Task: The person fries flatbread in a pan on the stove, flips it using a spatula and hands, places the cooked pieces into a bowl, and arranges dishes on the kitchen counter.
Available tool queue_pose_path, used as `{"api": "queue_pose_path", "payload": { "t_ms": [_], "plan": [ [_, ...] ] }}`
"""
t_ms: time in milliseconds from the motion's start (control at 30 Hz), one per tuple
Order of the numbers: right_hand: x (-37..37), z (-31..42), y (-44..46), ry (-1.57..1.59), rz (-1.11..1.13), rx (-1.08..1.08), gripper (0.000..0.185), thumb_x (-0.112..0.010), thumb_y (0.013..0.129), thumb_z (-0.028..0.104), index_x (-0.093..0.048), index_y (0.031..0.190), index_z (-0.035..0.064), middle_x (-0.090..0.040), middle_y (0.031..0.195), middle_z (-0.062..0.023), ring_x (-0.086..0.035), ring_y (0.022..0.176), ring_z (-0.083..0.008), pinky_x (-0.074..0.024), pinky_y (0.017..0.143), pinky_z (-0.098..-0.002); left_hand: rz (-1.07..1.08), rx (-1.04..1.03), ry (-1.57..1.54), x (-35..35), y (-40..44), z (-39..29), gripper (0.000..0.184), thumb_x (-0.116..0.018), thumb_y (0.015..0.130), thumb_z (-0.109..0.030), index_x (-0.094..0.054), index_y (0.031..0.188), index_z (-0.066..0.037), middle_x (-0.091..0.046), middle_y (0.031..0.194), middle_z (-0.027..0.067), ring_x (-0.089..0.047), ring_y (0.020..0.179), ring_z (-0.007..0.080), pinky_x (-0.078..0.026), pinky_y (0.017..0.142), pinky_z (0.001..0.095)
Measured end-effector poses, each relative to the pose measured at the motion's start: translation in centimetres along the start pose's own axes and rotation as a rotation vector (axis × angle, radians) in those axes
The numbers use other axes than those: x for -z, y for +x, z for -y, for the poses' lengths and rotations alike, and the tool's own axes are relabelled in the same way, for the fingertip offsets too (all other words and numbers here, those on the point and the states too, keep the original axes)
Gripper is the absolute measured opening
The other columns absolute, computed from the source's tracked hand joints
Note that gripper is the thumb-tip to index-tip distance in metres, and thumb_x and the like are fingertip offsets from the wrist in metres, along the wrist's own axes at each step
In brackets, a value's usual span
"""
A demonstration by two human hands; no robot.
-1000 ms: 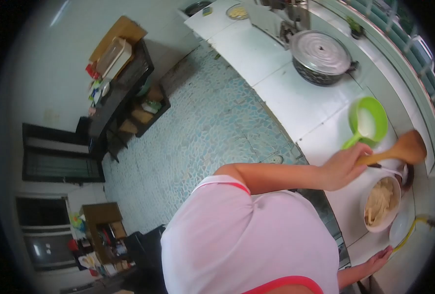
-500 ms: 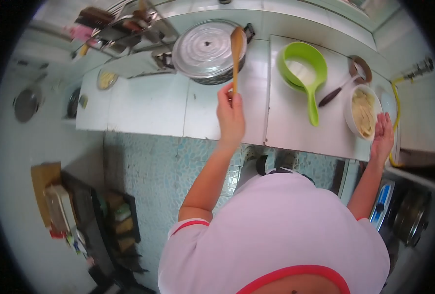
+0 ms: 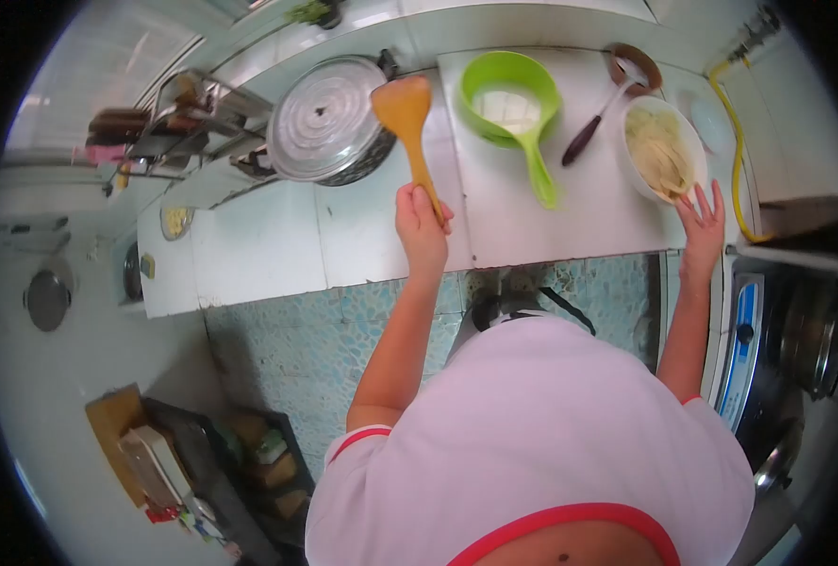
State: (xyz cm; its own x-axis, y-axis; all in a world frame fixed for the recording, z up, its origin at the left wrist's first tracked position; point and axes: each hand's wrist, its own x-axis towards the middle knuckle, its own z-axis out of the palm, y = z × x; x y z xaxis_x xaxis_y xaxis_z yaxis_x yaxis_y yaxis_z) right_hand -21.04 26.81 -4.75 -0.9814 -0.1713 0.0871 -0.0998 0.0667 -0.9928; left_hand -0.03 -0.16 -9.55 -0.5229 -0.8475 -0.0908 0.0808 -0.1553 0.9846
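My left hand (image 3: 422, 226) is closed around the handle of a wooden spatula (image 3: 404, 108), whose broad blade points up and away from me, in front of the lidded pot (image 3: 320, 118). At the right, my right hand (image 3: 702, 226) has its fingers spread at the near rim of a white bowl (image 3: 634, 174). Pale, yellowish pieces of food (image 3: 661, 156) fill that bowl. A fingertip seems to touch the rim, though a firm grip does not show. Between the two hands stands a green long-handled strainer (image 3: 537, 160) over a matching green container.
A dark-handled utensil (image 3: 584, 141) leans on a small brown bowl (image 3: 647, 64) at the back right. A yellow hose (image 3: 739, 160) runs along the right wall beside the stove (image 3: 744, 330). A utensil rack (image 3: 178, 118) and a small dish (image 3: 175, 222) are on the left.
The spatula has turned so its blade faces me more broadly and tilts left. My right hand's fingers have spread at the bowl. The camera view has shifted, placing the counter items farther left and higher.
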Motion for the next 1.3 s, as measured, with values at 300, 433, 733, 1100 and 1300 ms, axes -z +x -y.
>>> {"api": "queue_pose_path", "payload": {
  "t_ms": [300,433,733,1100,1300],
  "plan": [
    [0.8,-2.4,-0.3,-0.037,0.029,-0.161,0.043,-0.057,0.076,0.005,-0.04,0.115,0.0049,-0.051,0.107,-0.0112,-0.053,0.076,-0.0071,-0.0425,0.052,-0.0177,-0.06,-0.114,0.078,-3.6,-5.3,1.0,0.014,-0.044,0.087,-0.018,-0.038,0.086,-0.005,-0.045,0.057,0.0024,-0.039,0.046,0.0055,-0.031,0.04,0.0174],
    [-2.9,-8.9,-0.1,0.229,0.331,-0.157,0.039,-0.056,0.077,0.007,-0.042,0.114,0.0027,-0.052,0.105,-0.0082,-0.055,0.08,-0.0112,-0.0464,0.065,-0.0224,-0.208,-0.111,0.113,-3.4,-6.9,0.4,0.014,-0.04,0.088,-0.016,-0.035,0.093,-0.004,-0.052,0.066,0.0052,-0.04,0.049,0.0061,-0.034,0.044,0.0181],
    [-15.1,-14.4,3.9,-0.259,0.005,-0.117,0.086,-0.063,0.068,0.02,-0.006,0.128,-0.0055,-0.021,0.129,-0.0246,-0.023,0.118,-0.0377,-0.0164,0.101,-0.0374,-0.398,-0.109,0.189,2.4,-11.8,0.6,0.014,-0.038,0.088,-0.019,-0.036,0.089,-0.006,-0.05,0.065,0.0043,-0.038,0.05,0.006,-0.033,0.046,0.018],
    [-11.4,-30.9,6.6,-0.626,0.071,0.348,0.038,-0.052,0.078,0.019,-0.047,0.111,0.0012,-0.048,0.111,-0.0147,-0.046,0.102,-0.0239,-0.0245,0.096,-0.0352,-0.8,-0.214,-0.062,22.2,-18.2,-1.2,0.013,-0.04,0.088,-0.019,-0.039,0.09,-0.006,-0.05,0.066,0.0034,-0.039,0.047,0.0055,-0.031,0.042,0.018],
    [-18.0,-18.9,-13.1,-0.319,0.006,-0.05,0.023,-0.055,0.079,0.014,-0.052,0.097,-0.0004,-0.056,0.087,-0.0074,-0.055,0.076,-0.0133,-0.0469,0.06,-0.0248,-1.046,-0.177,-0.323,37.1,-21.9,-2.2,0.02,-0.038,0.089,-0.025,-0.044,0.083,-0.007,-0.044,0.059,0.0008,-0.033,0.043,0.0051,-0.026,0.039,0.0191]
  ]
}}
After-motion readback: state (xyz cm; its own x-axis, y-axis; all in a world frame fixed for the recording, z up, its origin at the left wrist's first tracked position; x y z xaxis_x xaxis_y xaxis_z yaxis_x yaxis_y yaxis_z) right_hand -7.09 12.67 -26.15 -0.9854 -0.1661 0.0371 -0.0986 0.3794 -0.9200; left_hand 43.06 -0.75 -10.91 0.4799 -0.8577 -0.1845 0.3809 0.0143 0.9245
